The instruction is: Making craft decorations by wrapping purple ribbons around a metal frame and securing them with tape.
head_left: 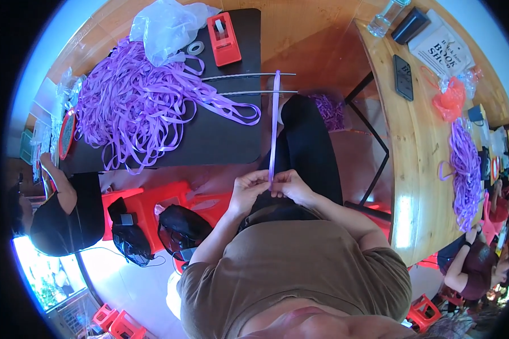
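Ribbon: a purple ribbon strip runs taut from both hands up to two metal rods at the black table's edge.
Fingers: left hand and right hand pinch its lower end, touching each other.
Containers: clear plastic bag sits by the loose ribbon heap; contents unclear.
Room: wooden bench well to the right.

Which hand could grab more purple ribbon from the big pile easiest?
Probably the left hand. Both hands pinch the stretched ribbon strip, but the ribbon pile lies on the person's left side; the right hand would cross over.
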{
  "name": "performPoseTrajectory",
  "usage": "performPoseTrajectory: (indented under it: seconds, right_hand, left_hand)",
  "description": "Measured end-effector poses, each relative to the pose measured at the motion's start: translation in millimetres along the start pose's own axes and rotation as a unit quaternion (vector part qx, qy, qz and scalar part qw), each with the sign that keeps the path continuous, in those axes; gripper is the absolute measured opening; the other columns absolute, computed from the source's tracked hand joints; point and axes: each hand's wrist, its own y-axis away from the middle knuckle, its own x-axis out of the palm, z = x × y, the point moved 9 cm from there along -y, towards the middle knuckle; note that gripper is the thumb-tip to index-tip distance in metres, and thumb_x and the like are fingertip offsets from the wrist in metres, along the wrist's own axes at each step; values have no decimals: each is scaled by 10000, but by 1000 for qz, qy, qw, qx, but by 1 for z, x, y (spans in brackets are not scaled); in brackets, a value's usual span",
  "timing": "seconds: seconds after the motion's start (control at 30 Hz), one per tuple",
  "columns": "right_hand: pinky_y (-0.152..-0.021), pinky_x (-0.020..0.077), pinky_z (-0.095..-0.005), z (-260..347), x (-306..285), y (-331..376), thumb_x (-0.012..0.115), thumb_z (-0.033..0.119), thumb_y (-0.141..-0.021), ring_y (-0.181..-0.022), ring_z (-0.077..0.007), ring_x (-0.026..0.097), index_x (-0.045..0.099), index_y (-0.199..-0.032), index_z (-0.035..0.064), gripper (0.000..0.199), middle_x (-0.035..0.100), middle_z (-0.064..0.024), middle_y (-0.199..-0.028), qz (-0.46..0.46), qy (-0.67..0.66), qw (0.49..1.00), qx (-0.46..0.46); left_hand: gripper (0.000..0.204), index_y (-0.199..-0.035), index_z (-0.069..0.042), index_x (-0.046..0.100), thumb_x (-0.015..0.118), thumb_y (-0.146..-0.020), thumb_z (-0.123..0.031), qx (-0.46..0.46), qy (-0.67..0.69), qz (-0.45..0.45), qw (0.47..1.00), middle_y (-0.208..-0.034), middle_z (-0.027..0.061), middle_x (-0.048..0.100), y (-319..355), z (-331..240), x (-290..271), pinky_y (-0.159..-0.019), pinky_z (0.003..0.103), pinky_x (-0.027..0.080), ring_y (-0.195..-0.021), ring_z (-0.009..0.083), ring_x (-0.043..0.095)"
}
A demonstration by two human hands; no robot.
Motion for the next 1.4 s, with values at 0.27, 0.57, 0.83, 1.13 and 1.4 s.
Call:
performPoseTrajectory:
  seconds: [0.27, 0.57, 0.83, 1.13, 1.4]
  right_hand:
    - [-499, 416, -211, 6, -4, 3, 651, 53, -775, -543, -94, 560, 645, -737, -13, 77, 629, -59, -622, 7, 11, 1000, -23]
    - [-559, 463, -244, 28, -33, 27, 652, 4, -766, -574, -82, 558, 646, -710, -17, 60, 632, -51, -630, -31, 227, 966, -122]
    - [-513, 427, -246, 45, -66, 56, 686, 58, -776, -540, -79, 557, 627, -660, -8, 146, 620, -62, -585, -105, 316, 936, -116]
    - [-552, 445, -364, 58, -95, 72, 692, 114, -711, -580, -310, 593, 612, -662, -2, 149, 586, -185, -632, -152, 355, 917, -97]
    - [-612, 472, -412, 56, -135, 109, 712, 150, -676, -653, -349, 616, 667, -729, 23, 145, 613, -192, -675, -250, 441, 862, 17]
  left_hand:
    - [103, -915, 20, 685, 666, -824, -23, -24, -31, 11, 999, -772, 39, 651, -16, -7, 10, -635, 199, 454, -693, 67, 581]
    - [101, -901, -44, 684, 699, -836, -119, 41, 123, -85, 988, -742, -18, 635, -71, -9, 38, -491, 164, 303, -547, 8, 429]
    - [113, -886, -25, 686, 705, -827, -120, 26, 188, -87, 978, -766, 41, 669, -120, -28, 59, -478, 170, 316, -518, 33, 465]
    - [79, -926, -30, 681, 641, -865, -60, 65, 263, -55, 961, -809, 58, 675, -171, -54, 61, -485, 175, 365, -600, 74, 560]
    - [127, -982, -5, 665, 588, -894, -55, 30, 347, 119, 930, -886, 108, 655, -189, -72, 107, -560, 225, 432, -768, 191, 619]
